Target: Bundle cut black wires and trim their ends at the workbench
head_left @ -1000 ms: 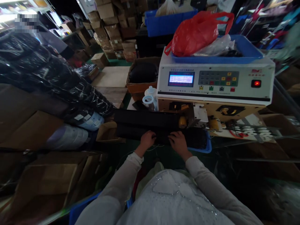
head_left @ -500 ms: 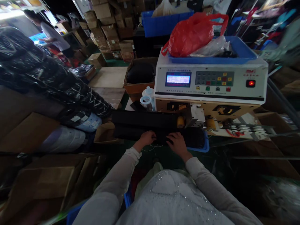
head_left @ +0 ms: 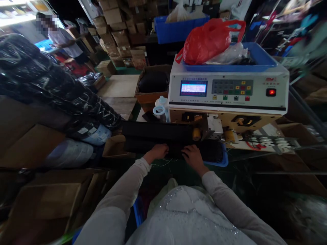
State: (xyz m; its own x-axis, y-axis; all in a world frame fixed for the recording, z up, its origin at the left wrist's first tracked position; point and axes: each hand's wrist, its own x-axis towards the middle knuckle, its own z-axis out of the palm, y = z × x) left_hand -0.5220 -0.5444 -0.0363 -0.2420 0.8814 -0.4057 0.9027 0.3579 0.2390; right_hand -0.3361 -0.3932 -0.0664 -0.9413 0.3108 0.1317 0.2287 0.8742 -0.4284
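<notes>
Both the left hand (head_left: 158, 151), fingers curled together, and the right hand (head_left: 193, 156), fingers bent and slightly spread, meet the near side of a black panel (head_left: 158, 130) at the front of a lit machine (head_left: 230, 89); whether either grips anything cannot be told. The left wrist sits slightly farther left than half a second ago, the right nearly unmoved. In the background, a co-worker (head_left: 66, 42), leaning lower one second earlier, appears more upright.
</notes>
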